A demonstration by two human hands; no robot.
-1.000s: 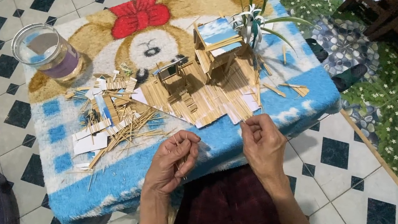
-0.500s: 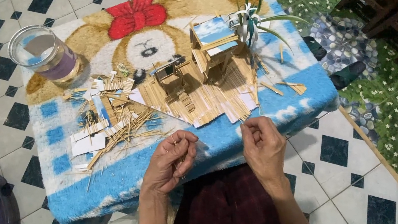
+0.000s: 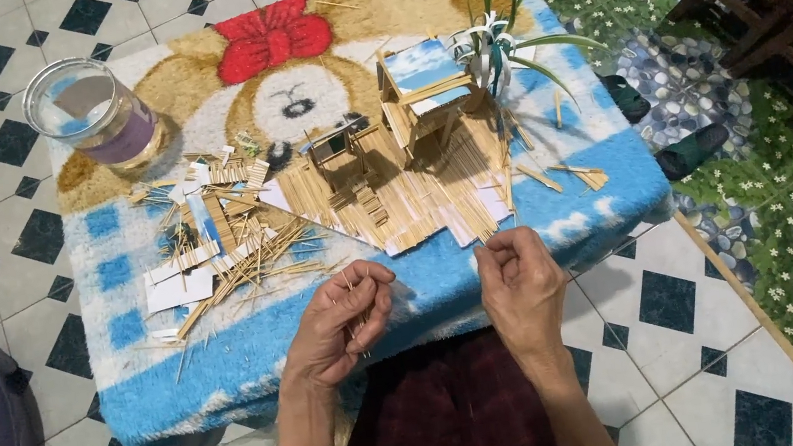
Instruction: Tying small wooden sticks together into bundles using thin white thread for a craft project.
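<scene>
Thin pale sticks (image 3: 354,304) are standing nearly upright in the left hand (image 3: 338,323), whose grip is curling closed around them at the bench's (image 3: 234,374) 6 o'clock edge. At its 3 o'clock, the right hand (image 3: 520,283) is pinching its fingertips together; whether anything sits in that grip, I cannot tell.

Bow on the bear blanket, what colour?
Red: the bow sits at the top of the bear blanket, clearest in the head view.
</scene>
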